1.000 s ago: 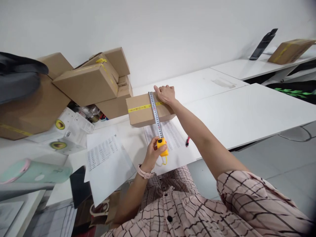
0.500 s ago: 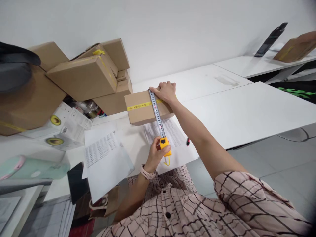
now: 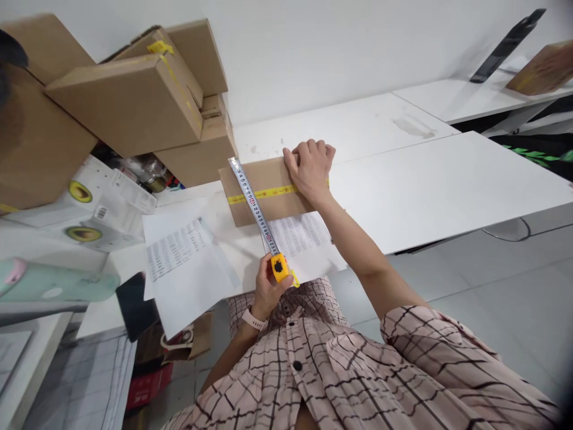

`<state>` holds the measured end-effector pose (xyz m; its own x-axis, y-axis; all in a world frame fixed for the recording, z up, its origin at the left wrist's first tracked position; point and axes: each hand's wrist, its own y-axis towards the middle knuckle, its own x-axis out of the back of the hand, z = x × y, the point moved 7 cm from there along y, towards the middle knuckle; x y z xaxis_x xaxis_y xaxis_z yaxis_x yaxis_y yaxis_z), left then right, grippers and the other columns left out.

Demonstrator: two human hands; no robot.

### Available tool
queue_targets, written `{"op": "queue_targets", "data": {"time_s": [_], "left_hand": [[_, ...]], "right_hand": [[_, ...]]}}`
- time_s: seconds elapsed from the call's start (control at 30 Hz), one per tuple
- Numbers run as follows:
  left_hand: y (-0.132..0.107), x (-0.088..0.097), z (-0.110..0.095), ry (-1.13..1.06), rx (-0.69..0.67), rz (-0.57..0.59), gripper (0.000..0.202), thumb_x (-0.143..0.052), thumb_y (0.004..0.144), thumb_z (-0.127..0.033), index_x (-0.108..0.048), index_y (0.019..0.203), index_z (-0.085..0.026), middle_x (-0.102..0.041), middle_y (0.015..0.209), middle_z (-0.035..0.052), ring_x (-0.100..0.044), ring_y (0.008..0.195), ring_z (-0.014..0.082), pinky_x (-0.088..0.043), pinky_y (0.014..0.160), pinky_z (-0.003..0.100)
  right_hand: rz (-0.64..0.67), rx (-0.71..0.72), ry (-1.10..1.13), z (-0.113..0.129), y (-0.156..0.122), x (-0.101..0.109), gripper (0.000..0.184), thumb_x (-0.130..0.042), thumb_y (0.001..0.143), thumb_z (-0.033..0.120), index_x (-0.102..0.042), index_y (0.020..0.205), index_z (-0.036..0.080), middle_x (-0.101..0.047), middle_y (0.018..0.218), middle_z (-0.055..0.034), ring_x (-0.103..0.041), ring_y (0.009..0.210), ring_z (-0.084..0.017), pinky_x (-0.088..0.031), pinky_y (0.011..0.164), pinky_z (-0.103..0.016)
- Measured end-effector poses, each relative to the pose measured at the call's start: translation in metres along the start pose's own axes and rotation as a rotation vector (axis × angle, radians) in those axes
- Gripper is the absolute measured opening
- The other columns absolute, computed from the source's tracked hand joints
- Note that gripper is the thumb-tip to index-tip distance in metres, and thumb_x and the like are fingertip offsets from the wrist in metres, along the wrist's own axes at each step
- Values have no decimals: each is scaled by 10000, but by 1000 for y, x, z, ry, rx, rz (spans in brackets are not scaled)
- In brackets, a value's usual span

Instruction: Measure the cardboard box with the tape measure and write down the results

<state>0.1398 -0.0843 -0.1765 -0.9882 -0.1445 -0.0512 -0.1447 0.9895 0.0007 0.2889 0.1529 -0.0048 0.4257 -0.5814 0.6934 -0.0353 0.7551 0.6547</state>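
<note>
A small cardboard box (image 3: 262, 194) with a yellow tape band lies on the white table (image 3: 430, 185). My right hand (image 3: 310, 167) rests on the box's right part, fingers curled over its far edge. My left hand (image 3: 267, 285) grips a yellow tape measure (image 3: 279, 267) near the table's front edge. Its steel blade (image 3: 253, 206) runs up and to the left across the box, its free end near the box's far left corner, apart from my right hand.
Printed sheets (image 3: 179, 263) lie on the table in front of the box. Stacked cardboard boxes (image 3: 134, 101) stand at the back left, with white cartons (image 3: 94, 209) below them. A mint bottle (image 3: 54, 286) and a dark phone (image 3: 132, 304) sit at the left.
The blade's far end has swung left, away from my right hand, which has moved right on the box. My left hand with the tape case has drawn back toward me.
</note>
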Motion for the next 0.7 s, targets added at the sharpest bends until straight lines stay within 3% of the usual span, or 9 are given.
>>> {"op": "queue_targets", "data": {"time_s": [0.2, 0.3, 0.37, 0.5, 0.6, 0.7], "left_hand": [[-6, 9, 1, 106, 12, 91, 739, -830, 725, -407, -492, 1349, -201, -673, 1207, 100, -674, 1025, 219, -568, 905, 360], [-9, 7, -7, 214, 1, 121, 743, -815, 723, -424, -484, 1348, -194, -681, 1175, 96, -684, 1008, 228, -575, 896, 375], [-15, 4, -15, 351, -6, 163, 769, -821, 711, -446, -487, 1355, -192, -687, 1177, 100, -691, 1018, 250, -578, 902, 398], [-36, -8, -28, 598, -43, 357, 797, -831, 714, -474, -499, 1383, -194, -684, 1251, 119, -687, 1092, 298, -565, 955, 450], [-50, -15, -24, 688, -37, 505, 825, -828, 726, -556, -502, 1394, -196, -683, 1278, 132, -691, 1098, 320, -564, 956, 476], [-58, -19, -13, 692, -32, 607, 841, -779, 761, -655, -500, 1408, -197, -672, 1305, 143, -689, 1111, 323, -568, 949, 474]], "right_hand": [[-39, 43, 94, -13, -93, 11, 370, -402, 1044, 472, -670, 1125, 230, -679, 1172, -115, -569, 1175, -285, -267, 1127, -543], [15, 24, 189, -18, -107, 21, 374, -399, 1051, 477, -679, 1152, 250, -694, 1198, -94, -580, 1214, -264, -263, 1158, -545], [3, -62, 335, -24, -107, 40, 422, -353, 1062, 513, -689, 1134, 267, -709, 1166, -75, -601, 1197, -251, -335, 1128, -534], [-67, -268, 807, -40, -112, 86, 547, -278, 1042, 644, -678, 1131, 283, -716, 971, -40, -671, 852, -173, -543, 789, -367], [-100, -388, 1036, -53, -128, 105, 477, -456, 981, 684, -669, 989, 257, -648, 758, 4, -547, 551, -102, -467, 532, -265], [-112, -479, 1111, -65, -147, 109, 416, -662, 892, 642, -594, 811, 239, -551, 635, 51, -448, 458, -69, -388, 442, -232]]}}
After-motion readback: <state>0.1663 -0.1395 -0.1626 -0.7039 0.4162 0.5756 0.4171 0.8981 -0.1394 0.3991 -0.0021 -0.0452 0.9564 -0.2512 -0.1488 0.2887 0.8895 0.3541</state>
